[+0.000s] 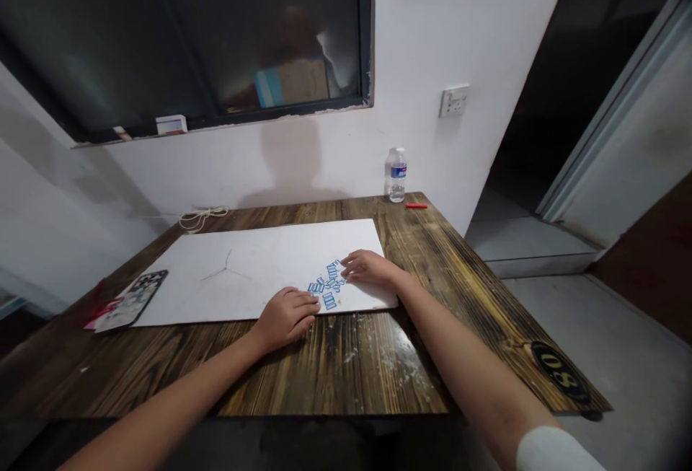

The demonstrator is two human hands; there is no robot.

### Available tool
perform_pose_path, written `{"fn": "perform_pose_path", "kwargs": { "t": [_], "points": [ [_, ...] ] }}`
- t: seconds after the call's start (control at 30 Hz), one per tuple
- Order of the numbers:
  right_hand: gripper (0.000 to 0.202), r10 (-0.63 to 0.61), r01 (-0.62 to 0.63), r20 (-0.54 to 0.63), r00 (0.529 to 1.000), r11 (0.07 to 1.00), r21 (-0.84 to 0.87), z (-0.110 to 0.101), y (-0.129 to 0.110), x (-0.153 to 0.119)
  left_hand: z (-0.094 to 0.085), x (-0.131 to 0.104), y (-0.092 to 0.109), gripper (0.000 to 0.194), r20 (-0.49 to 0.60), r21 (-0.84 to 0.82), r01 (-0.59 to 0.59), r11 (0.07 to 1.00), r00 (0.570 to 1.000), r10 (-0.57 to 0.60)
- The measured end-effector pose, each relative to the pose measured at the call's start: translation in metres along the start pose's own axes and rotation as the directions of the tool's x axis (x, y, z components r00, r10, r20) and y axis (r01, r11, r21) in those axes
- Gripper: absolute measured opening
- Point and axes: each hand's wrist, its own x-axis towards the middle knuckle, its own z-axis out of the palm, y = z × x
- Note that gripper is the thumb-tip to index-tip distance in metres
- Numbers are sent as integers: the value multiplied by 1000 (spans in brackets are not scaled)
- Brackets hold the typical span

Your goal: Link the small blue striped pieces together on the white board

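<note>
A long white board (259, 254) lies on the dark wooden table (259, 363). Near its right end is a cluster of small blue-and-white pieces (331, 278). My left hand (289, 316) rests at the board's front edge, just left of the pieces, its fingers lying flat with nothing seen in them. On the right side of the cluster, my right hand (367, 267) touches the board with bent fingertips beside the pieces; whether it holds one is too small to tell. Thin dark lines (225, 267) mark the board's left part.
A dark-framed tray-like item (135, 301) overlaps the board's left end. White cable (200, 217) lies coiled at the back left. By the wall stand a water bottle (398, 177) and a red marker (416, 205). A round "80" plate (559, 370) is at the front right.
</note>
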Motion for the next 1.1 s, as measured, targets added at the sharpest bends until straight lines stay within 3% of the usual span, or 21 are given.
{"fn": "perform_pose_path", "kwargs": {
  "t": [0.17, 0.3, 0.4, 0.47, 0.53, 0.6, 0.67, 0.77, 0.83, 0.97, 1.1],
  "points": [
    [21, -38, 38, 48, 998, 999, 13, -3, 4, -2, 6, -6, -13, 43, 70, 20, 189, 982, 979, -190],
    [29, -84, 81, 66, 994, 996, 44, -3, 2, -2, 17, 23, -20, 51, 162, -27, 310, 950, 940, -302],
    [30, -93, 89, 74, 993, 995, 53, -1, -1, -1, 29, 50, -20, 52, 214, -74, 341, 937, 923, -320],
    [28, -67, 62, 64, 996, 995, 77, -1, -3, -1, 37, 63, -18, 52, 199, -92, 369, 925, 917, -346],
    [23, -38, 32, 44, 998, 992, 122, -1, -4, 0, 41, 69, -14, 56, 118, -95, 394, 914, 916, -383],
    [20, -13, 9, 21, 1000, 985, 173, -2, -4, 1, 37, 66, -7, 60, 15, -81, 379, 922, 925, -379],
    [26, 20, -16, -18, 1000, 976, 219, -1, -3, 1, 28, 57, 2, 56, -28, -57, 287, 956, 957, -289],
    [35, 119, -89, -112, 987, 967, 240, 0, -1, 2, 12, 38, 17, 40, 54, -32, 107, 994, 993, -105],
    [33, 151, -120, -130, 980, 968, 221, 2, 1, 2, 5, 26, 23, 40, 99, -20, 82, 996, 992, -80],
    [30, 51, -46, -23, 998, 984, 170, 2, 5, -1, 9, 16, 18, 48, 152, 34, 197, 980, 968, -200],
    [32, 26, -30, 28, 999, 986, 164, 1, 6, -2, 25, 27, -3, 56, 171, 87, 368, 926, 910, -378]
  ]
}}
